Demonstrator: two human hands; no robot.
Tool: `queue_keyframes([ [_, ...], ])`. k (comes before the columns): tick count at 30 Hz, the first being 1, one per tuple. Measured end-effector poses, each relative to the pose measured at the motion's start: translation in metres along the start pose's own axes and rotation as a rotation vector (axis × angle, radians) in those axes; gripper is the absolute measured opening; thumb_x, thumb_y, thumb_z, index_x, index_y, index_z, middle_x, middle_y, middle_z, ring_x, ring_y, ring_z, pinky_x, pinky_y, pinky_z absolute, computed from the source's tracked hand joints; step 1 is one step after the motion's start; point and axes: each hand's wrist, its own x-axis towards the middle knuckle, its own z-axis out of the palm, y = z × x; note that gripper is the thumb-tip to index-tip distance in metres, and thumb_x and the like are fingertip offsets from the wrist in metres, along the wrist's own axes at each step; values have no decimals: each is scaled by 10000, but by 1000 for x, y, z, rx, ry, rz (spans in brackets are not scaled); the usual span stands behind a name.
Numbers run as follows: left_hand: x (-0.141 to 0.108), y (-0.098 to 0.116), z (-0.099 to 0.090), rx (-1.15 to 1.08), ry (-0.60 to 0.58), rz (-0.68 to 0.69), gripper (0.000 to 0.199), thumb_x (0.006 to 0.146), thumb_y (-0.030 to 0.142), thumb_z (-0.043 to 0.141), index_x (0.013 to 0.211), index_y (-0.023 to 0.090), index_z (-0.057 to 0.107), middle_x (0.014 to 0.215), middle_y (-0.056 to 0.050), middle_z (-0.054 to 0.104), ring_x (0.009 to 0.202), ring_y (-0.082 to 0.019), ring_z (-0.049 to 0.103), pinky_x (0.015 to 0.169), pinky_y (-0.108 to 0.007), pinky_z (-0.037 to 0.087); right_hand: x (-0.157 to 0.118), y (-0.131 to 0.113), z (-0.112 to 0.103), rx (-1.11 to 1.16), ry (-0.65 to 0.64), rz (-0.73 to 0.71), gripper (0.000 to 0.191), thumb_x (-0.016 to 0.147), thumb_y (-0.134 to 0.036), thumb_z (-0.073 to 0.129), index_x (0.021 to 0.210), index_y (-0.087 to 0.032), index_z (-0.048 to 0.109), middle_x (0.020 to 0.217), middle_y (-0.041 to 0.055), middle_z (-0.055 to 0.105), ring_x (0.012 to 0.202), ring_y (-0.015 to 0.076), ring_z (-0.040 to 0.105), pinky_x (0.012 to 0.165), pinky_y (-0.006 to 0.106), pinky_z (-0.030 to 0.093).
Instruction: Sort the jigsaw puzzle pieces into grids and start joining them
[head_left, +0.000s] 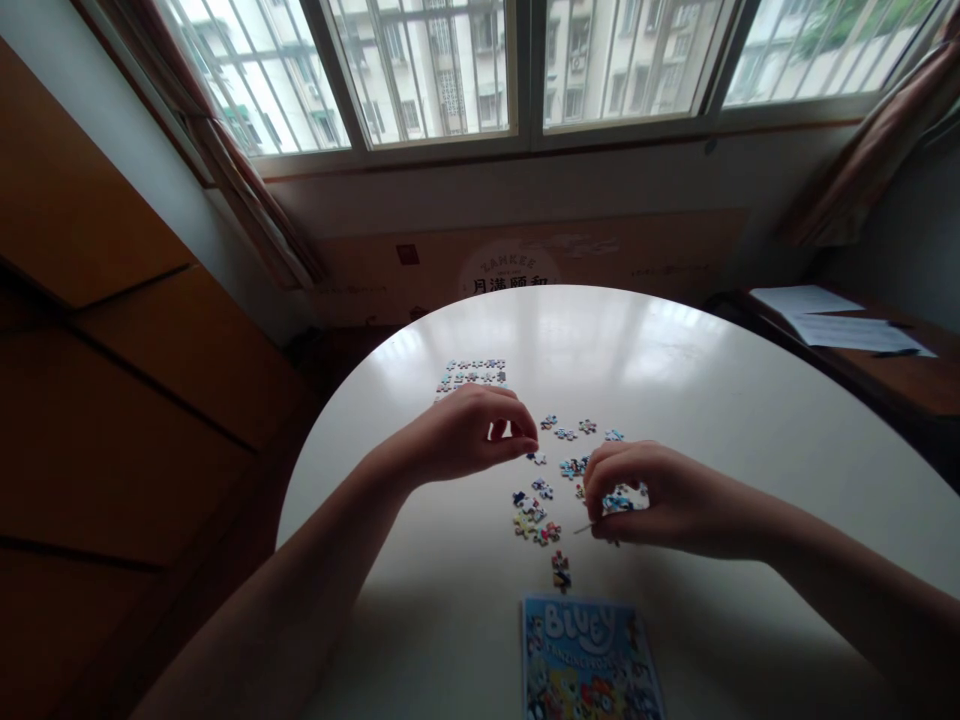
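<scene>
My left hand (480,430) is over the white table, its fingertips pinched together just above a small puzzle piece (537,458); whether anything is between them is too small to tell. On the right, my right hand (645,490) pinches a thin puzzle piece (583,528), seen edge-on, between thumb and finger. Loose puzzle pieces (530,507) lie scattered between and below the hands, some partly hidden by my right hand. Behind my left hand, several pieces are laid out in rows (472,377). A joined-looking pair of pieces (561,570) lies nearer to me.
The round white table (720,380) fills the middle. A blue Bluey picture sheet or box (589,655) lies at its near edge. Papers (847,325) rest on a brown surface at the right. A barred window and curtains are behind, with an orange cabinet (97,420) at left.
</scene>
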Motion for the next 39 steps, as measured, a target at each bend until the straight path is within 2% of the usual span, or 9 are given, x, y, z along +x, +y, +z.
queue_keyframes([
  [6,4,15,16,-221,68,134,124,900,269,696,990,189,726,928,-28,739,713,-91,664,648,-206,547,4,-4,8,72,350,13,123,875,-323,726,865,-201,723,836,27,677,759,133,597,683,257,488],
  [9,7,18,25,-234,124,141,69,903,210,678,945,181,724,854,-12,744,716,-91,676,651,-194,551,7,-2,12,71,442,25,166,867,-370,734,879,-204,727,851,41,683,793,154,611,692,274,486],
  [12,9,20,29,-218,155,131,68,892,165,663,898,181,729,800,0,745,691,-90,676,644,-190,544,8,0,14,65,467,21,183,863,-392,736,874,-209,725,880,47,689,822,163,622,713,285,501],
  [16,7,10,17,-151,217,68,85,887,188,657,873,177,740,792,-4,749,650,-93,660,648,-204,532,6,0,13,2,491,25,224,887,-420,705,962,-211,737,953,70,696,874,178,629,754,311,522],
  [20,-6,-28,-13,20,368,-143,95,857,231,679,871,176,754,806,-20,749,671,-123,646,643,-222,501,1,3,6,-101,543,24,213,923,-393,661,1045,-232,729,1001,62,689,885,175,617,700,292,502],
  [24,-19,-63,-33,164,246,-408,141,837,298,683,842,186,769,804,-30,728,672,-144,620,596,-229,448,0,11,-1,-190,546,2,160,941,-357,631,985,-245,737,995,51,685,907,181,613,669,285,473],
  [27,-19,-70,-31,138,107,-507,159,830,287,653,851,185,773,809,-35,720,677,-152,624,580,-229,431,1,16,-1,-259,537,-9,147,944,-334,622,979,-253,739,1001,48,685,934,188,611,704,302,475],
  [32,-11,-73,-15,160,-24,-496,185,793,211,621,878,192,785,916,-48,737,775,-175,649,659,-244,447,1,17,1,-295,518,-35,146,945,-319,614,984,-244,733,1003,59,683,927,193,612,694,302,475],
  [39,-8,-83,-10,260,7,-453,205,814,283,623,912,216,790,951,-61,705,816,-185,624,669,-256,428,0,12,-1,-311,545,-84,129,943,-289,613,964,-241,732,975,48,688,895,182,616,680,292,470],
])
